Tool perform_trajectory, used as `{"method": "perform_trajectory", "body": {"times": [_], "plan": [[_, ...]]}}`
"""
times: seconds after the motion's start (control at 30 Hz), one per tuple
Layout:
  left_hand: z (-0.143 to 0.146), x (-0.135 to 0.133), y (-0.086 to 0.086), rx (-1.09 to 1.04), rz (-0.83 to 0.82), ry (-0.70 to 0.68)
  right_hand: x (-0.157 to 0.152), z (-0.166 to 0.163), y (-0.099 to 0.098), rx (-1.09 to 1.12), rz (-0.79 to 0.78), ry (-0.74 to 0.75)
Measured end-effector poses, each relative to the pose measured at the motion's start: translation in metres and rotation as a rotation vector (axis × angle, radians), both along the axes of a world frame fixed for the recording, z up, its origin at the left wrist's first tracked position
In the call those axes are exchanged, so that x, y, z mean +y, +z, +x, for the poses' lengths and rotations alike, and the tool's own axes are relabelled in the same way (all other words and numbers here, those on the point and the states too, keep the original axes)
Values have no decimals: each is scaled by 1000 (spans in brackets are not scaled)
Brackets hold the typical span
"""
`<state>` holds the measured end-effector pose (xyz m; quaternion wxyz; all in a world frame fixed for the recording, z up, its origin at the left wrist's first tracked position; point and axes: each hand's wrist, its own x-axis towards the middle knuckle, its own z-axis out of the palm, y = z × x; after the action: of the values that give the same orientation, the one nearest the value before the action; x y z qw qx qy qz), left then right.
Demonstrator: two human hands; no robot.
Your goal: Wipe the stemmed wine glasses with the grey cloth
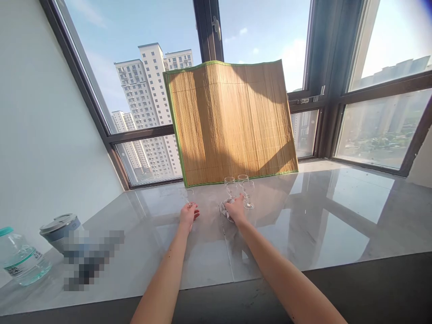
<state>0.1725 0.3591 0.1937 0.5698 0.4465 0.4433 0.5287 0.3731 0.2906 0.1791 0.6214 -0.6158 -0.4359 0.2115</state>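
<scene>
My left hand is closed around the lower part of a clear glass, whose faint rim shows just above the fingers. A short way to the right, my right hand is closed on a crumpled greyish cloth low over the counter. Several clear stemmed glasses stand in a close group by that hand. The nearest stemmed glass is upright just right of my fingers, and another glass is partly hidden behind the hand and cloth.
A bamboo mat with green edging leans against the window behind the glasses. On the left of the glossy grey counter are a lidded cup, a water bottle and a blurred-out patch. The counter's front edge runs below my forearms.
</scene>
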Motion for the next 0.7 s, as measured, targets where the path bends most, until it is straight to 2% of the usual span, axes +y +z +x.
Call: {"method": "perform_trajectory", "body": {"times": [0.1,0.2,0.3,0.43,0.53,0.7], "plan": [[0,-3,-1,155,94,6,-17,-13,10,25,-7,-277],[-1,-8,0,326,222,24,-32,-28,22,-62,220,-379],[1,-14,3,476,344,46,-39,-40,29,-225,443,-261],[6,-26,7,833,590,104,-36,-51,25,-498,480,31],[6,-33,11,1046,690,78,-34,-52,21,-632,476,61],[1,-32,10,1209,691,116,-35,-48,25,-659,465,50]]}}
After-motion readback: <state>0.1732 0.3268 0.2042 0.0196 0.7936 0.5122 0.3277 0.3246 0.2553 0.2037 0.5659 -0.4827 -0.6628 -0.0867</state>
